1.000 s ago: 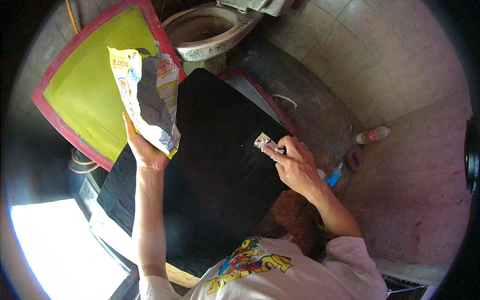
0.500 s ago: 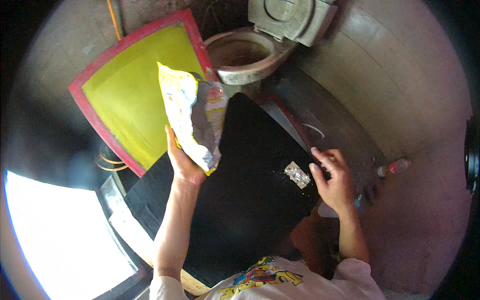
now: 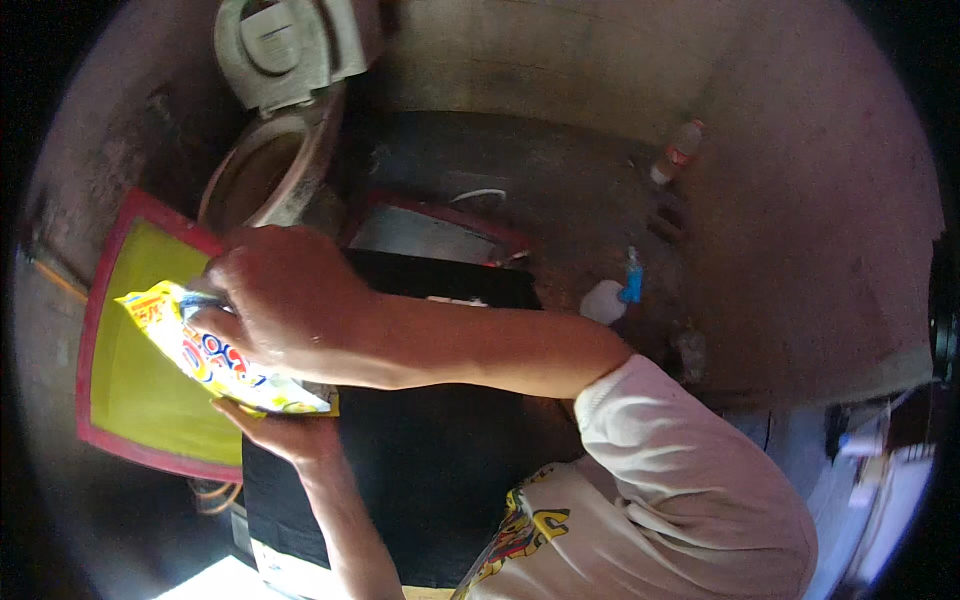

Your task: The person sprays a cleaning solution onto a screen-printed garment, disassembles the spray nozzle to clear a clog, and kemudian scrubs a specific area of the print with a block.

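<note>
A yellow and white plastic packet (image 3: 225,360) is held at the left, over the edge of the black cloth (image 3: 420,450). My left hand (image 3: 285,435) grips it from below, thumb along its lower edge. My right hand (image 3: 285,295) reaches across to the packet's upper side, its thumb lying against the print. The other right fingers are curled and partly hidden at the mouth, so what they hold does not show. Past my right forearm, a sliver of a small pale piece (image 3: 455,300) shows on the cloth; the rest is hidden.
A red-framed yellow-green panel (image 3: 150,360) leans behind the packet, beside a toilet (image 3: 292,190) with its lid raised. Beyond the cloth lie a red-framed grey panel (image 3: 420,238) and a white container with a blue top (image 3: 605,300). A plastic bottle (image 3: 680,150) is by the wall.
My right hand has moved from beside the pale piece, across to the packet's upper side. The head view has swung right; my left hand still grips the packet, now tilted over.
</note>
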The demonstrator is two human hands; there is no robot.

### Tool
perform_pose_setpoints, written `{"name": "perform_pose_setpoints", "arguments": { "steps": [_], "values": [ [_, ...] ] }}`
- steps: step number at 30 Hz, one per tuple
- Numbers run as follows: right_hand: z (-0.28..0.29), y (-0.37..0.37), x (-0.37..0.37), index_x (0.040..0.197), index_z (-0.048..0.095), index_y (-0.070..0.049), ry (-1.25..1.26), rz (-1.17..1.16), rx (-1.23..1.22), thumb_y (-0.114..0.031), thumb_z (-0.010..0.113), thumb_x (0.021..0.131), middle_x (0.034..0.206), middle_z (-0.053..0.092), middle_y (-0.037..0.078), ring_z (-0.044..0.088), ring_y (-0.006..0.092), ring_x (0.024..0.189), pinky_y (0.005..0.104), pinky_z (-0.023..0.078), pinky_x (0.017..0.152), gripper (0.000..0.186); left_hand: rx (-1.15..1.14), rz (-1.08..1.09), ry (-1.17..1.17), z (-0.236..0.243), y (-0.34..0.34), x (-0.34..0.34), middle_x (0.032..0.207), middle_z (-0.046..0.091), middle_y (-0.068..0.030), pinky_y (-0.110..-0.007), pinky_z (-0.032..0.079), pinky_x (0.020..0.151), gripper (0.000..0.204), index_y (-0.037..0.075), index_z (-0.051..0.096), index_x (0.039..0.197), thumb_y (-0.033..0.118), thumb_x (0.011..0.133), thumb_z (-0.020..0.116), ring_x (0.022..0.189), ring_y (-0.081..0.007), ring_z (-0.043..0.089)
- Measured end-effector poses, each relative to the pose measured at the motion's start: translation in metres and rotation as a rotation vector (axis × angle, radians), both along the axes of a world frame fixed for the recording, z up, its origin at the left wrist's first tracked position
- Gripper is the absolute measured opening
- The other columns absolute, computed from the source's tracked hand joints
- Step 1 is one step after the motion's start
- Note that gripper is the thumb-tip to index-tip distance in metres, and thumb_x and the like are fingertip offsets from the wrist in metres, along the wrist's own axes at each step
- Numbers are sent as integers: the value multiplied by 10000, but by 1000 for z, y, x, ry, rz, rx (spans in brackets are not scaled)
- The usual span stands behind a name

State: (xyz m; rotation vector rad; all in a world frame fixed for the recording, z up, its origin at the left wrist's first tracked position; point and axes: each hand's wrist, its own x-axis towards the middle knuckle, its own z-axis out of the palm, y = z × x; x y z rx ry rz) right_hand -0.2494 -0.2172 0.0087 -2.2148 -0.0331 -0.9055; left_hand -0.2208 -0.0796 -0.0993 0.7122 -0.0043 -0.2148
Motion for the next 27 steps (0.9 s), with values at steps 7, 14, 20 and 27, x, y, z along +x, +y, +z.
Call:
{"name": "perform_pose_setpoints", "arguments": {
  "steps": [7, 14, 20, 27],
  "values": [
    [65, -68, -73, 807, 757, 3, 1, -69, 50, -235, 759, 891, 609, 644, 176, 630, 236, 497, 394, 477, 493, 252, 64, -405, 28, 29, 6, -28, 1574, 382, -212, -579, 375, 1149, 1015, 44, 268, 1581, 813, 930, 396, 1423, -363, 425],
    [81, -139, -173, 962, 786, -40, 138, -934, -460, -317, 715, 956, 693, 684, 126, 647, 164, 638, 330, 487, 594, 286, 146, -97, 94, 71, 80, 8, 1633, 243, -287, -612, 206, 1231, 910, 3, 219, 1599, 694, 1018, 329, 1519, -457, 232],
    [-29, -313, -358, 1011, 779, -29, 351, -1289, -372, -336, 718, 965, 679, 665, 98, 575, 104, 615, 327, 466, 602, 316, 351, 230, 31, 75, 108, 60, 1641, 261, -243, -540, 185, 1266, 812, 13, 236, 1594, 610, 1054, 345, 1532, -402, 233],
    [-272, -418, -471, 951, 753, -10, 392, -1419, -10, -440, 686, 947, 784, 675, 215, 642, 317, 670, 433, 490, 675, 436, 528, 365, -47, 61, 147, 108, 1598, 365, -230, -544, 265, 1240, 770, 31, 268, 1586, 589, 1061, 351, 1480, -408, 357]
  ]
}}
